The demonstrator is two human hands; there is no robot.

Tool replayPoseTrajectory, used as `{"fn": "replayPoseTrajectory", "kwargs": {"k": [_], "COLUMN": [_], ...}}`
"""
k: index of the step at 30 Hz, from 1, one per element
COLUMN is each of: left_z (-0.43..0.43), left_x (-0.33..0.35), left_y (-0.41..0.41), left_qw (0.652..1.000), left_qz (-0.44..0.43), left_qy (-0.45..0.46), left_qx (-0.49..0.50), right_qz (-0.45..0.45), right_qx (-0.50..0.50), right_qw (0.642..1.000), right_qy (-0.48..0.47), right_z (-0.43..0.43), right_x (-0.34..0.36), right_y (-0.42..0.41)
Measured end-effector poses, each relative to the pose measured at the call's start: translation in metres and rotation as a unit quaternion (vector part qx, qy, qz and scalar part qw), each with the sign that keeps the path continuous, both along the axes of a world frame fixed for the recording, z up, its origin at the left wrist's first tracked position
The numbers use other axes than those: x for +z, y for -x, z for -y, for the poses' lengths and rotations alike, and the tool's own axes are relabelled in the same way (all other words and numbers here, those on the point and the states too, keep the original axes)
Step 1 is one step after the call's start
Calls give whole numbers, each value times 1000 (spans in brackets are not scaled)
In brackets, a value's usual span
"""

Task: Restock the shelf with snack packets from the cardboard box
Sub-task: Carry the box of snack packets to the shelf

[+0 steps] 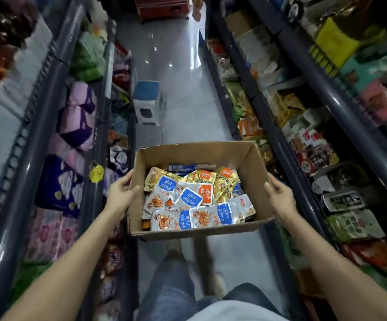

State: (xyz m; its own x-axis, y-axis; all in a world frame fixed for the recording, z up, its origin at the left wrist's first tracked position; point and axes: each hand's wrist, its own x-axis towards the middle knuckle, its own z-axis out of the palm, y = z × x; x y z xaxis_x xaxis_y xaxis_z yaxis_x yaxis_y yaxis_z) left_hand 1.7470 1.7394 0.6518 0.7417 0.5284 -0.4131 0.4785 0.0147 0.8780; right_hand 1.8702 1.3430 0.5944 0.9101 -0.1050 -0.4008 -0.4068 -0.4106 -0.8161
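Note:
An open cardboard box [248, 163] hangs in front of me at waist height above the aisle floor. Inside lie several small snack packets [194, 198], silver, gold, blue and orange. My left hand [120, 193] grips the box's left wall, thumb over the rim. On the opposite side my right hand [280, 195] holds the right wall the same way. Stocked shelves [308, 140] run along both sides of the aisle.
A white stool with a blue seat [148, 103] stands in the aisle ahead, near the left shelves [81, 117]. A red cabinet [162, 5] closes the far end. My legs and the glossy grey floor [183, 66] show below the box.

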Motion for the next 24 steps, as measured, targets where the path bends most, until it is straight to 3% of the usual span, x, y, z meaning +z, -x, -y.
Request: {"fn": "replayPoseTrajectory", "kwargs": {"k": [7, 12, 24], "left_z": [-96, -154, -204], "left_x": [-2, 12, -10], "left_y": [-190, -330, -629], "left_qw": [998, 989, 977], "left_qz": [6, 4, -17], "left_qy": [-33, -61, -26], "left_qx": [-54, -138, -210], "right_qz": [0, 17, -21], "right_qx": [-71, -123, -237], "right_qw": [997, 992, 971], "right_qy": [-13, 26, 32], "right_z": [-100, -159, -218], "right_x": [3, 14, -11], "right_y": [-138, -216, -438]}}
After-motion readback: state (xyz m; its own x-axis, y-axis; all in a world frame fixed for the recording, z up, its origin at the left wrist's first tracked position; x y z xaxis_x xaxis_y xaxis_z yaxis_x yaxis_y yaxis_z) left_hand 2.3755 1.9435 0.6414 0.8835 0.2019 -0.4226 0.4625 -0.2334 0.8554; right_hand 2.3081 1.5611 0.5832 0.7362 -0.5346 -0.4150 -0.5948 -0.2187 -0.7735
